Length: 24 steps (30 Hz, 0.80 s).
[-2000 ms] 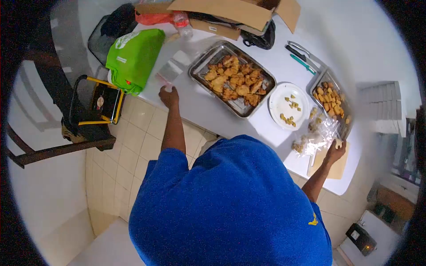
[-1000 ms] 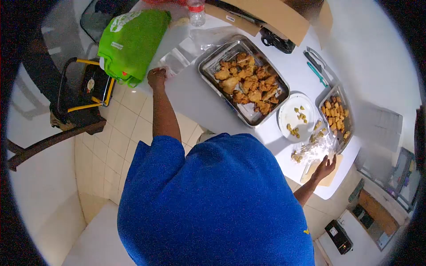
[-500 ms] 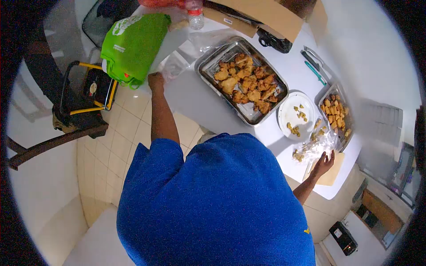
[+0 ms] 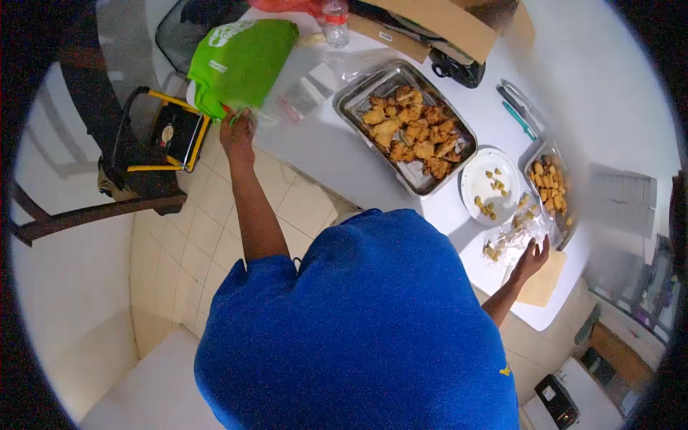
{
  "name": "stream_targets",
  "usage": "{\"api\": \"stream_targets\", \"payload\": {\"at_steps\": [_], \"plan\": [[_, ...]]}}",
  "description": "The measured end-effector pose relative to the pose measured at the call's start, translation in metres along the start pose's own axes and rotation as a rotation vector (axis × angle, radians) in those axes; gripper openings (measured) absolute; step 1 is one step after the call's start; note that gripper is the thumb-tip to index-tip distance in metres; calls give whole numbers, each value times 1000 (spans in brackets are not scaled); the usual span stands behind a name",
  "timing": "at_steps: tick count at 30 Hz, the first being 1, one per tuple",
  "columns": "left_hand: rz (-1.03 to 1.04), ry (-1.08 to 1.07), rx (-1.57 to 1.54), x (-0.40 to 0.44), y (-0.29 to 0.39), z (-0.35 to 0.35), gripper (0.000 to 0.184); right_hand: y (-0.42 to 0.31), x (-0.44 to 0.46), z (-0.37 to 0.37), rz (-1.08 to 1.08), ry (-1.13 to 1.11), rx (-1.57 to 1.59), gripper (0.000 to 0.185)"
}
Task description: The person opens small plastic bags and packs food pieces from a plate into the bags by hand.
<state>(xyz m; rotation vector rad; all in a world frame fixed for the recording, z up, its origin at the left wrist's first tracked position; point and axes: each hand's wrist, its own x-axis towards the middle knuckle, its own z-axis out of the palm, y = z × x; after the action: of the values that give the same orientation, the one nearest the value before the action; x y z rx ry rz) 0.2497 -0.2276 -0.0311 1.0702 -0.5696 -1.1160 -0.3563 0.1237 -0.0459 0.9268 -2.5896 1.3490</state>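
My left hand (image 4: 238, 130) is at the lower corner of a bright green bag (image 4: 247, 61) with white print, its fingers closed around the corner. A clear plastic packet (image 4: 301, 99) lies just right of that hand. My right hand (image 4: 532, 259) rests open with fingers apart, beside a crumpled clear plastic bag (image 4: 512, 244) holding small greenish-brown pieces. Under that hand and wrist is a tan board or card (image 4: 543, 283). A white plate (image 4: 479, 168) with several similar pieces sits above the plastic bag.
A metal tray (image 4: 358, 136) of fried chicken pieces stands mid-table. A smaller container (image 4: 550, 186) of browned pieces is at the right. Knives (image 4: 519, 118), a water bottle (image 4: 335, 25) and a cardboard box (image 4: 437, 25) lie farther back. A yellow-and-black stool (image 4: 168, 132) stands on the left.
My left hand has moved from the clear plastic packet to the green bag's lower corner. My right hand has stayed beside the plastic bag. The view has shifted slightly.
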Motion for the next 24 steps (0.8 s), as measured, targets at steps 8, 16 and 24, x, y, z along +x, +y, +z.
{"api": "stream_targets", "payload": {"at_steps": [8, 16, 24], "plan": [[-146, -317, 62, -67, 11, 96, 22, -58, -2, 30, 33, -33, 170, 45], [-204, -792, 490, -143, -15, 175, 20, -125, -40, 34, 81, -214, 370, 40], [-145, -1060, 674, -235, -46, 220, 39, -162, -63, 16, 126, -524, 654, 41]]}}
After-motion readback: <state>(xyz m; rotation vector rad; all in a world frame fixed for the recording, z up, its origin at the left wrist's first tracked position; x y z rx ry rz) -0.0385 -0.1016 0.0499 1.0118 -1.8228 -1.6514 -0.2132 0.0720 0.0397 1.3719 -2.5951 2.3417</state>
